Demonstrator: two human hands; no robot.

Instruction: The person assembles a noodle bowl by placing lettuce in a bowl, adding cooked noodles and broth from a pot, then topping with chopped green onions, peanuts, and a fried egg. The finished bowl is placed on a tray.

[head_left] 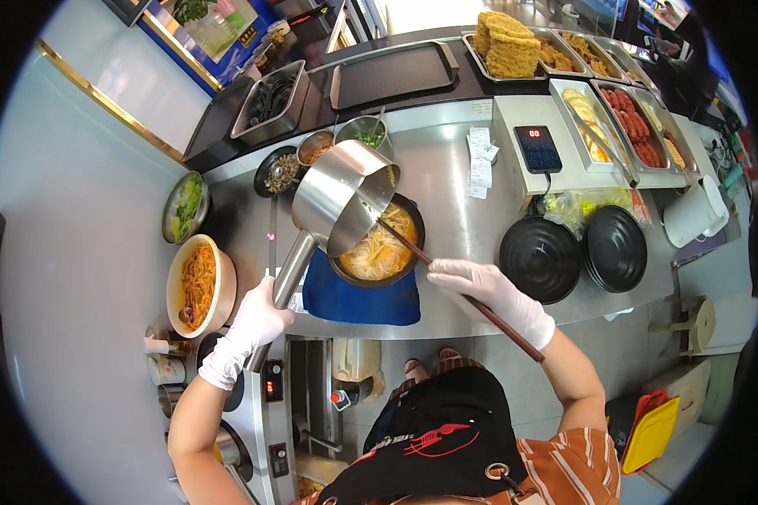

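My left hand, in a white glove, is closed round the long handle of a steel saucepan. The pan is tipped on its side above a dark bowl, its mouth facing the bowl. Noodles in orange broth fill the bowl, which stands on a blue cloth. In my gloved right hand are dark brown chopsticks, slanting down to the left, their tips by the pan's mouth. The pan's inside is mostly hidden.
Shredded carrot fills a cream bowl at the left, near a bowl of greens. Small topping bowls stand behind the pan. To the right are black plates, a digital timer and trays of sausages. Paper slips lie on the counter.
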